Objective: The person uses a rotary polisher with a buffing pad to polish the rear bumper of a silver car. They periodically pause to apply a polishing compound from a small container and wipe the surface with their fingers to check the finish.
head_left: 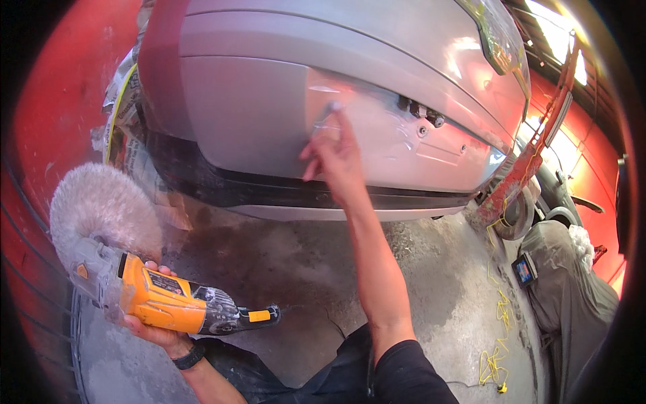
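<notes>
In my left hand (pixel 160 335) is an orange and black power polisher (pixel 168 296), gripped around its body. Its large fluffy off-white wool pad (pixel 104 209) faces up toward the car, apart from the bodywork. My right hand (pixel 331 151) reaches to the silver-grey rear panel of the car (pixel 242 101). The index finger is stretched out with its tip at the panel, and the other fingers are loosely apart. A small grey spot (pixel 334 106) shows at that fingertip; I cannot tell what it is. Pale smears mark the panel around the hand.
Newspaper masking (pixel 134 145) covers the car's left edge. A black trim strip (pixel 222 183) runs along its lower side. Dark fittings (pixel 420 111) stick out of the panel. At right are a yellow cord (pixel 503 316) on the concrete floor and a grey-covered object (pixel 562 283) with a small screen device (pixel 524 270).
</notes>
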